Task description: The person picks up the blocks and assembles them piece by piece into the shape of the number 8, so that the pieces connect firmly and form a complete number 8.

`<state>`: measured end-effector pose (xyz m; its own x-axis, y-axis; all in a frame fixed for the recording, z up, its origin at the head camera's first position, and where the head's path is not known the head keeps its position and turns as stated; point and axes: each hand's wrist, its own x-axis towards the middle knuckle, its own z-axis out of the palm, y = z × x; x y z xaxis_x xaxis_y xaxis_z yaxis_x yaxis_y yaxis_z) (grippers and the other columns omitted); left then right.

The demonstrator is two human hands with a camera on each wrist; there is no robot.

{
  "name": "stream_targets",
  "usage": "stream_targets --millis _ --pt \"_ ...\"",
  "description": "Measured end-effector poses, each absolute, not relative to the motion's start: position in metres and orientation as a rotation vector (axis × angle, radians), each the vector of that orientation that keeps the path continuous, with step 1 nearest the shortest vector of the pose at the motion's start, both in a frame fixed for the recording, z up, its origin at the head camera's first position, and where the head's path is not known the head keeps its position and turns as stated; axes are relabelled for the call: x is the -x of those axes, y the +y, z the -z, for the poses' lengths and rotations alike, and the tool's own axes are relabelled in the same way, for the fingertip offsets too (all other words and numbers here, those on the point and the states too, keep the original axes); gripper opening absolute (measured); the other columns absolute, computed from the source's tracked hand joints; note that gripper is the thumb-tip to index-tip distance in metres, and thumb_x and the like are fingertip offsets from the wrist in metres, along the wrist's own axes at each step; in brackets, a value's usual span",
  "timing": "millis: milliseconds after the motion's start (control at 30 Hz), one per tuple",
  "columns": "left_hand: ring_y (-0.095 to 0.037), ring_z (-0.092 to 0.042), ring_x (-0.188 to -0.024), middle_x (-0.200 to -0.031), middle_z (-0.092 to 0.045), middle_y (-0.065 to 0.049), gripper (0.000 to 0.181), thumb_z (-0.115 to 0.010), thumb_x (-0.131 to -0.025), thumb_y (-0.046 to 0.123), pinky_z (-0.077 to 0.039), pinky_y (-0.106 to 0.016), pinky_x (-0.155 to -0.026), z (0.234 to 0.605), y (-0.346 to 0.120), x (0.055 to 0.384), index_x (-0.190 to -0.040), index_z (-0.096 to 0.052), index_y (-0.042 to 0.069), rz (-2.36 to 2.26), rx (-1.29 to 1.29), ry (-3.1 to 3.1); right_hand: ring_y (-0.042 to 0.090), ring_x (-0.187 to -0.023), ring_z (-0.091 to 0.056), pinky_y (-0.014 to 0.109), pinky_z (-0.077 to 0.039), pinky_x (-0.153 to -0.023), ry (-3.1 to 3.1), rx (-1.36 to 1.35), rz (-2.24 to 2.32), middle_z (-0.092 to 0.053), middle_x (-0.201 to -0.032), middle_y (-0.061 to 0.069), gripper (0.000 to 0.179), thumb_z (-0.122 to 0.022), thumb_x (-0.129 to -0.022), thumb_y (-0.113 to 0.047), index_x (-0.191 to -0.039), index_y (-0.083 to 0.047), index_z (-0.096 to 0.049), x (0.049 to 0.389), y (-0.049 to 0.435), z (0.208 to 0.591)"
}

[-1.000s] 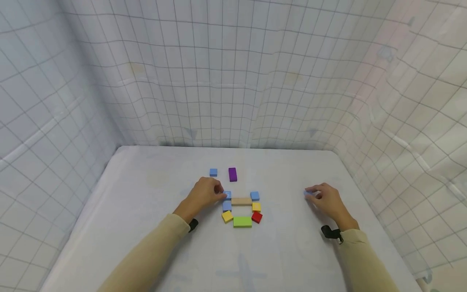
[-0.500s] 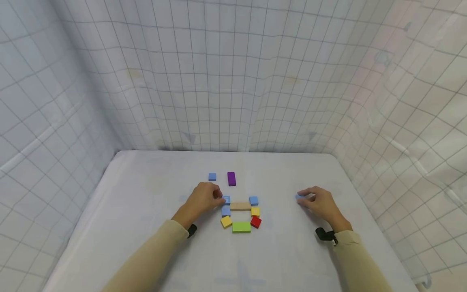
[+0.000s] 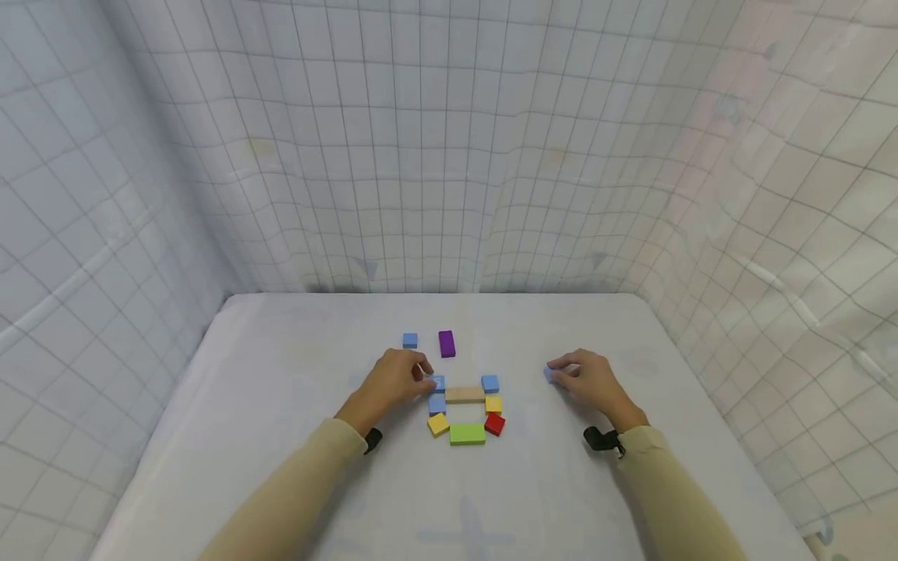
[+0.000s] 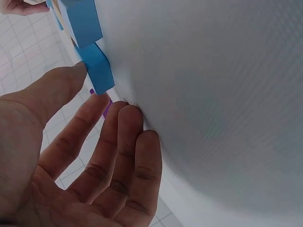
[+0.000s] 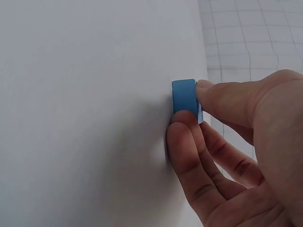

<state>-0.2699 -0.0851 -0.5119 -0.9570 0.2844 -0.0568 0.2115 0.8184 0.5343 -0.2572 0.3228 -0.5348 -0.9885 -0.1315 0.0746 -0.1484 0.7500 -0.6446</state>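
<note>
In the head view my left hand (image 3: 394, 383) is at the upper left corner of a block outline. Its thumb and index finger pinch a blue block (image 4: 98, 71) there; the other fingers are apart from it. Another blue block (image 3: 437, 404) sits just in front of that one. To the right, my right hand (image 3: 589, 380) holds a separate blue block (image 5: 184, 96) between thumb and fingers, low over the white table. The outline also has a wooden plank (image 3: 464, 395), a blue block (image 3: 489, 383), yellow blocks (image 3: 493, 404), a red block (image 3: 494, 424) and a green block (image 3: 467, 435).
Behind the outline lie a purple block (image 3: 447, 344) and a loose blue block (image 3: 410, 340). The white-covered table (image 3: 295, 335) is enclosed at the back and sides by grid-patterned cloth (image 3: 435, 156).
My right hand has moved left toward the outline, carrying its blue block. The left hand stays at the same corner block. The head view has tilted slightly.
</note>
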Motion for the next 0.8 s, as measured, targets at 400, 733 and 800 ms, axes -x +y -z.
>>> stream_targets --millis 400,733,800 --pt "-0.016 -0.065 -0.086 -0.096 -0.078 -0.002 0.015 -0.094 -0.101 0.024 -0.059 -0.030 -0.077 0.515 -0.084 0.269 -0.108 -0.088 0.012 -0.828 -0.394 2.853 0.027 -0.102 -0.083 0.043 -0.070 -0.088 -2.933 -0.229 -1.019 -0.082 -0.131 0.015 0.016 -0.084 -0.108 -0.015 -0.123 -0.012 -0.090 0.266 0.292 0.536" --pt "-0.016 -0.065 -0.086 -0.097 -0.078 -0.002 0.016 -0.093 -0.102 0.026 -0.059 -0.030 -0.078 0.514 -0.086 0.273 -0.109 -0.088 0.012 -0.828 -0.374 2.841 0.021 -0.101 -0.081 0.042 -0.071 -0.093 -2.970 -0.273 -1.035 -0.083 -0.132 0.012 0.020 -0.084 -0.109 -0.019 -0.128 -0.012 -0.087 0.282 0.266 0.534" --pt "-0.017 -0.065 -0.087 -0.098 -0.078 -0.002 0.017 -0.092 -0.102 0.026 -0.059 -0.030 -0.078 0.515 -0.085 0.273 -0.110 -0.088 0.012 -0.831 -0.375 2.836 0.019 -0.100 -0.080 0.041 -0.070 -0.092 -2.979 -0.282 -1.038 -0.084 -0.131 0.011 0.020 -0.084 -0.109 -0.020 -0.128 -0.013 -0.087 0.285 0.262 0.535"
